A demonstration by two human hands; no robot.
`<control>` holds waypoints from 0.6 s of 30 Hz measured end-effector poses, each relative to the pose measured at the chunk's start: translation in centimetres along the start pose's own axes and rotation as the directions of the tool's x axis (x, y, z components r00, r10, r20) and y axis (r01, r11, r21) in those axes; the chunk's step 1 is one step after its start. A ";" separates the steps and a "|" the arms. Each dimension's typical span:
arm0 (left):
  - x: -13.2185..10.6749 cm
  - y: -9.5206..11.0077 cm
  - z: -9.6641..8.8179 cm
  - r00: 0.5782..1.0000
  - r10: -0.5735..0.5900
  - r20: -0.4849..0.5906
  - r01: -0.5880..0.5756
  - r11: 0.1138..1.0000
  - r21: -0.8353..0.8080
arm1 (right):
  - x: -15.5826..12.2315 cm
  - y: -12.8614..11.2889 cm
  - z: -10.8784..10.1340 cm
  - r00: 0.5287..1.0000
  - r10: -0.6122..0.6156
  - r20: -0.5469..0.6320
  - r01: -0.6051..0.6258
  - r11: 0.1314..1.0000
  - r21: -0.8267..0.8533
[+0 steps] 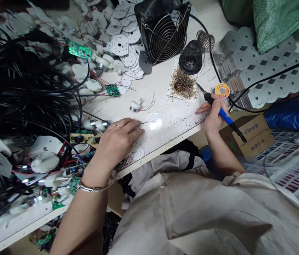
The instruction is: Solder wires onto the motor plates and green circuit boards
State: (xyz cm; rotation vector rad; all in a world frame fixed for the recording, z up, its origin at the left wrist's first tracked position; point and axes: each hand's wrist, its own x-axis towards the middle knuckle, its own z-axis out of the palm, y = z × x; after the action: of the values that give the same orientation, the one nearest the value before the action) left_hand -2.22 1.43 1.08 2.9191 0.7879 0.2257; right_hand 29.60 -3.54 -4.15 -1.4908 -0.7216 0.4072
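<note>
**Left hand**: palm down on the bench, fingers together, gripping nothing that shows. Fingertips lie just beside a translucent octagonal disc, with a thin dark wire lead running out from beneath them.

**Right hand**: clamped around a blue-handled soldering iron. The iron's tip points up the bench, well apart from the disc and just beside a spool of solder wire.

**Nearby on bench:** a small metal motor with red leads; a green circuit board; a heap of dark burnt residue; a black cable bundle; stacked white perforated plates; a black fan unit with wire guard; a coiled wire iron stand.
</note>
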 end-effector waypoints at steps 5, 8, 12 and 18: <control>0.4 -0.5 0.4 0.999 -0.025 -0.023 0.024 1.000 -0.020 | 0.0 0.4 -0.1 0.998 -0.049 0.041 0.051 0.998 -0.029; 0.7 -0.5 1.0 0.998 -0.034 -0.055 0.033 0.999 -0.015 | 0.4 0.6 -0.1 0.996 -0.077 0.036 0.077 0.997 -0.007; 1.0 0.4 1.6 0.989 -0.116 -0.093 0.125 0.987 0.098 | 0.2 -0.1 0.0 0.994 -0.108 0.004 0.107 0.992 0.062; 0.9 1.8 1.9 0.952 -0.214 -0.221 0.204 0.977 -0.067 | -4.4 -3.6 0.4 0.941 -0.157 0.300 0.146 0.988 0.059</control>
State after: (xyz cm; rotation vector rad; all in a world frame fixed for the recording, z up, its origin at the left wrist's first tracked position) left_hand -0.23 0.19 -0.38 2.7725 1.1022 0.5560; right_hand 25.43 -6.40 -1.43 -1.3417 -1.0616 0.5356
